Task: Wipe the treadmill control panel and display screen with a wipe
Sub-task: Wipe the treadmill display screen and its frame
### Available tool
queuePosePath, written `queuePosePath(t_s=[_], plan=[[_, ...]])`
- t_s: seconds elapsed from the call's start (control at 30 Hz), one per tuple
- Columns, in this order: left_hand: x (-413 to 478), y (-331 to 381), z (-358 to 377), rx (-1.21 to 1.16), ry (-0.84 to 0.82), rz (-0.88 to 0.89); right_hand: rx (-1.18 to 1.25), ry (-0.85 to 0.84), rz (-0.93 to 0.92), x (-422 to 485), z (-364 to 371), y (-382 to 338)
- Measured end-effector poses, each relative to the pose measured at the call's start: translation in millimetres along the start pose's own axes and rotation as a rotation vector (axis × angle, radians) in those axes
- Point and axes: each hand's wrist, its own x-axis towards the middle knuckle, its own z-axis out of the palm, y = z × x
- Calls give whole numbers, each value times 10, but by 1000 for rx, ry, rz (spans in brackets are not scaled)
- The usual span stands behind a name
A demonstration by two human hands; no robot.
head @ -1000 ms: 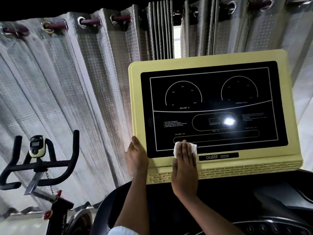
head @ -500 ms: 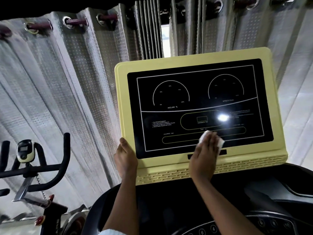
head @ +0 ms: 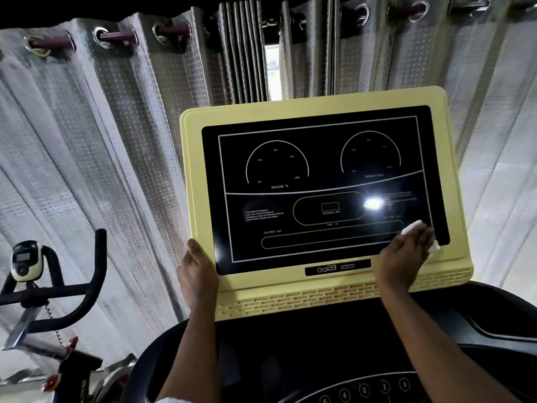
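The treadmill's black display screen (head: 319, 175) sits in a pale yellow frame (head: 290, 286), tilted up in front of me. My right hand (head: 402, 257) presses a white wipe (head: 414, 226) flat against the screen's lower right corner, with part of the wipe sticking out past my fingers onto the yellow frame. At the frame's lower left edge, my left hand (head: 197, 271) grips the yellow border with the thumb on its front. Below lies the dark control panel (head: 363, 388) with round numbered buttons.
Grey eyelet curtains (head: 101, 141) hang behind the console, with a bright gap in the middle. An exercise bike's black handlebar (head: 58, 292) and small monitor (head: 24, 260) stand at the lower left. A light glare spot (head: 373, 203) shines on the screen.
My right hand has slid the wipe rightward along the bottom of the screen, from the lower left to the lower right corner. My left hand has kept its hold on the frame.
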Motion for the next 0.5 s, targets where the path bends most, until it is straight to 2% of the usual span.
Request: queuePosePath(t_s=[0.1, 0.17, 0.23, 0.37, 0.5], plan=[[-12, 23, -9, 2, 0, -2, 22, 27, 133, 338, -75, 7], [-7, 9, 4, -2, 9, -1, 33, 6, 96, 115, -16, -83], [-1, -10, 5, -12, 2, 5, 17, -73, -55, -407, 89, -200], [4, -30, -13, -41, -16, 9, -10, -342, -406, -1569, 222, -534], [26, -60, -64, -125, -74, -20, -47, -593, -698, -2088, 302, -800]])
